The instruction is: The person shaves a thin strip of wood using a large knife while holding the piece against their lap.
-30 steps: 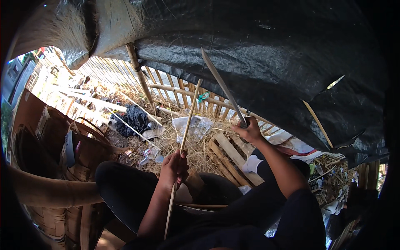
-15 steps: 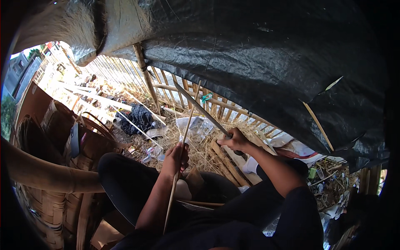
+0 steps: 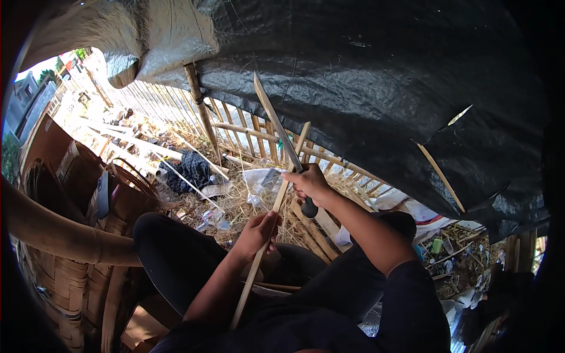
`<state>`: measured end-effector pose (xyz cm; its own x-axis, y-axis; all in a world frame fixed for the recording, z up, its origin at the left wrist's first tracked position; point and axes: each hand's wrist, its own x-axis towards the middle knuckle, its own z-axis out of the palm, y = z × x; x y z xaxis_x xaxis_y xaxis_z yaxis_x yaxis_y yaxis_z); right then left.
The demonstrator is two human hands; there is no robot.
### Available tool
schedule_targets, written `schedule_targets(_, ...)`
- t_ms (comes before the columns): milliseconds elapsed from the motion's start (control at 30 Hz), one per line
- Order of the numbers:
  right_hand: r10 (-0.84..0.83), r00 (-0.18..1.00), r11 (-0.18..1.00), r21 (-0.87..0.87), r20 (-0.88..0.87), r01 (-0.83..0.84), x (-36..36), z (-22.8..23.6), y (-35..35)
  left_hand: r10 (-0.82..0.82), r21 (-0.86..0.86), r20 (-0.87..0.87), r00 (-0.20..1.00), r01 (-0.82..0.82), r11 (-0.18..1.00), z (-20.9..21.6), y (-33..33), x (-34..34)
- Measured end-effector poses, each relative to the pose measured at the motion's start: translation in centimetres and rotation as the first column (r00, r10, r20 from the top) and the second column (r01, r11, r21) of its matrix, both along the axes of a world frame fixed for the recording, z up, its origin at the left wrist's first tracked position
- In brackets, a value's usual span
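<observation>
My left hand (image 3: 257,235) is closed round a flat, pale bamboo strip (image 3: 250,283), which slants from my lap up and away to the right. My right hand (image 3: 307,185) grips the dark handle of a long-bladed knife (image 3: 272,112). Its blade points up and to the far left, crossing close to the strip's upper part. The right thumb lies at the strip, seemingly touching it. The handle's rounded black butt shows below my right hand. Both hands are above my lap, between my bent knees.
At my left stands a woven bamboo basket (image 3: 66,282) behind a thick bamboo pole (image 3: 70,238). A black tarpaulin (image 3: 376,76) hangs low ahead and to the right. Beyond my knees lie straw, litter, split bamboo pieces (image 3: 318,241) and a dark patterned cloth (image 3: 189,172), before a bamboo fence (image 3: 250,136).
My right hand has moved left with the knife, bringing it to the strip. The strip has turned its broad face up and tilts further right. My left hand has shifted slightly right and nearer.
</observation>
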<state>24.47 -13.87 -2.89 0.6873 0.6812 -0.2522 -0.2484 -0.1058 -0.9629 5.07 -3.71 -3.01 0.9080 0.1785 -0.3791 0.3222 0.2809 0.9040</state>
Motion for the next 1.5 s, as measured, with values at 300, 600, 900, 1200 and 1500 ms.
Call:
schedule_targets(300, -0.170, 0.926, 0.985, 0.048, 0.338, 0.163, 6.7, 3.8, -0.5, -0.190, -0.306, -0.004, 0.982, 0.180, 0.935, 3.9, 0.4, -2.7)
schedule_targets(600, 0.029, 0.605, 0.991, -0.101, 0.796, 0.086, 2.1, 2.7, 1.1, 0.152, -0.334, 0.020, 0.988, -0.137, 0.933, 1.6, 2.7, -1.9)
schedule_targets(900, 0.377, 0.345, 0.906, -0.419, 0.859, 0.054, -2.6, 1.6, 2.5, 0.234, -0.436, -0.037, 0.972, -0.226, 0.871, 0.9, 2.8, -1.6)
schedule_targets(1200, 0.448, 0.205, 0.887, -0.462, 0.870, 0.022, 0.7, -0.1, 4.9, 0.264, -0.523, -0.096, 0.960, -0.274, 0.807, 0.7, 3.2, -1.1)
schedule_targets(1500, 0.463, 0.163, 0.881, -0.473, 0.871, 0.029, 3.3, 0.7, 5.1, 0.255, -0.568, -0.089, 0.963, -0.260, 0.781, 1.2, 3.9, -1.8)
